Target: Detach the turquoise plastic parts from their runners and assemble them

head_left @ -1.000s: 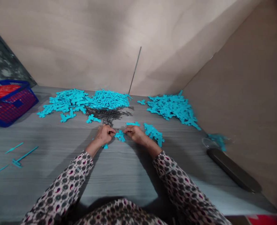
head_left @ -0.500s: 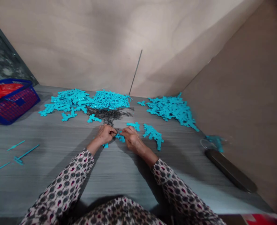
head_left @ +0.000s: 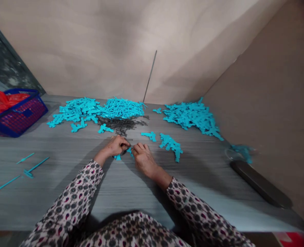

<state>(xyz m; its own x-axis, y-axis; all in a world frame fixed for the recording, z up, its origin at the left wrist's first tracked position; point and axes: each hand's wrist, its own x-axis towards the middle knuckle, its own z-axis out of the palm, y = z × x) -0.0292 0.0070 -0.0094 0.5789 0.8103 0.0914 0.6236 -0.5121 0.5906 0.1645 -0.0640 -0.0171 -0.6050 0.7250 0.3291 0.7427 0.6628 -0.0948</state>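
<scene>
My left hand (head_left: 117,145) is closed in a pinch at the middle of the grey table (head_left: 121,195). Facing it, my right hand (head_left: 143,157) has its fingers pressed together. A small turquoise piece (head_left: 130,152) lies between the two hands, partly covered by the fingers, and another turquoise piece (head_left: 118,157) shows just below my left hand. What the fingertips grip is too small to make out. Beyond the hands is a pile of thin dark pieces (head_left: 122,125), with a heap of thin turquoise sticks (head_left: 123,108) behind it.
Turquoise flat pieces are heaped at the back left (head_left: 80,109) and back right (head_left: 191,116); a smaller cluster (head_left: 171,143) lies right of my hands. A blue basket (head_left: 25,115) stands far left, turquoise rods (head_left: 37,165) before it. A dark elongated object (head_left: 259,183) lies right.
The whole view has shifted slightly. My right hand has turned a little, and less of the turquoise piece between the hands shows.
</scene>
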